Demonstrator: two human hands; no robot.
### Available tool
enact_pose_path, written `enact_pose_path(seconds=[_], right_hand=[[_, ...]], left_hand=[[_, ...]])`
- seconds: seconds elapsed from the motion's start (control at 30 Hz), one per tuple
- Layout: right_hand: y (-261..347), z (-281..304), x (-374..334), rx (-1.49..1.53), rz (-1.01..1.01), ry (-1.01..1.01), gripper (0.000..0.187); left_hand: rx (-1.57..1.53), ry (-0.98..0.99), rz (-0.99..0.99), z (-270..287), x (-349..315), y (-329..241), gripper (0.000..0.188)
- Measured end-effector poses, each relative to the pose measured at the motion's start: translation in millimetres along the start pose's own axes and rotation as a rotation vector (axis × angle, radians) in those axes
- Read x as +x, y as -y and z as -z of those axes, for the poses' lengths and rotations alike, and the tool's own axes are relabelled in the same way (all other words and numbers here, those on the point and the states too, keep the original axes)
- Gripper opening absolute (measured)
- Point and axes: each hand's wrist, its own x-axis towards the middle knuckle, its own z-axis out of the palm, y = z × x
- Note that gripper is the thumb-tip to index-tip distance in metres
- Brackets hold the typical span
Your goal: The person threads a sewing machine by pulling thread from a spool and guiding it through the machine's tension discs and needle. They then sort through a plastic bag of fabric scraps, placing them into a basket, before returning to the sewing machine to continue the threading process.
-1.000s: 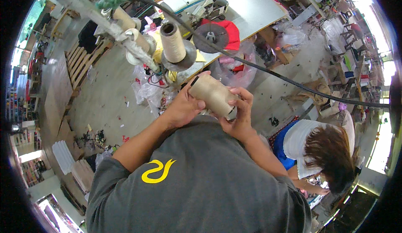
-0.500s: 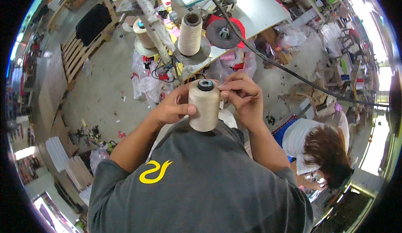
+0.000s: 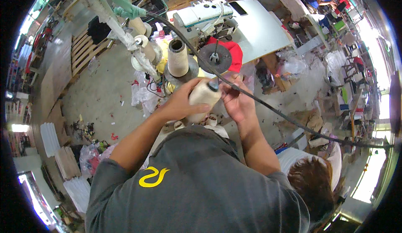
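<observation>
A cream cone of thread [image 3: 204, 98] is held in front of my chest, its dark-cored top leaning to the right and away from me. Wrapped round its left side, my left hand [image 3: 181, 102] grips it with the thumb across the front. Close to the cone's top, my right hand [image 3: 238, 103] has its fingers drawn together. Whatever they pinch is too small to make out, and the black cable partly covers them. Beyond my hands, another cream thread cone [image 3: 178, 61] stands on a round stand plate. To its right is a dark disc [image 3: 215, 58] with a bare upright spindle.
A white sewing machine [image 3: 201, 16] sits on a pale table [image 3: 261, 32] with a phone [image 3: 238, 8]. The black cable [image 3: 289, 115] crosses ahead of me; a pale pole [image 3: 109, 23] rises at left. Another person [image 3: 312, 180] is close on my right.
The cone has gone from upright to tilted, its top swinging right. My right hand has shifted slightly lower and left. My view has moved, so the cable now passes over my right hand.
</observation>
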Motion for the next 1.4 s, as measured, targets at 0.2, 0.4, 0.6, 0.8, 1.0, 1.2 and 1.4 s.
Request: enact_pose_path(seconds=[0.2,0.4,0.6,0.8,1.0,1.2,1.4], right_hand=[[77.5,-24.1,45.5,0.169,0.093,0.307,0.007],[114.1,-74.5,69.7,-0.244,0.212,0.379,0.015],[98.8,-66.1,104.7,-0.284,0.073,0.359,0.016],[100.5,-81.4,123.2,-0.283,0.049,0.454,0.014],[71.0,-39.4,137.5,-0.480,0.084,0.303,0.016],[62.6,-8.5,130.8,-0.377,0.079,0.255,0.016],[60.7,-12.2,126.1,-0.430,0.127,0.244,0.016]], left_hand=[[0.464,-0.242,-0.654,-27.4,89.5,-31.8,0.078],[0.415,-0.535,-0.782,-32.1,135.0,-46.7,0.083],[0.004,-0.491,-0.629,-25.0,134.8,-36.8,0.089],[0.163,-0.536,-0.604,-8.4,135.5,-50.9,0.084],[0.196,-0.526,-0.373,-3.0,143.7,31.5,0.081],[0.168,-0.441,-0.366,3.9,142.2,29.8,0.081],[0.231,-0.420,-0.351,7.9,144.3,30.7,0.079]])
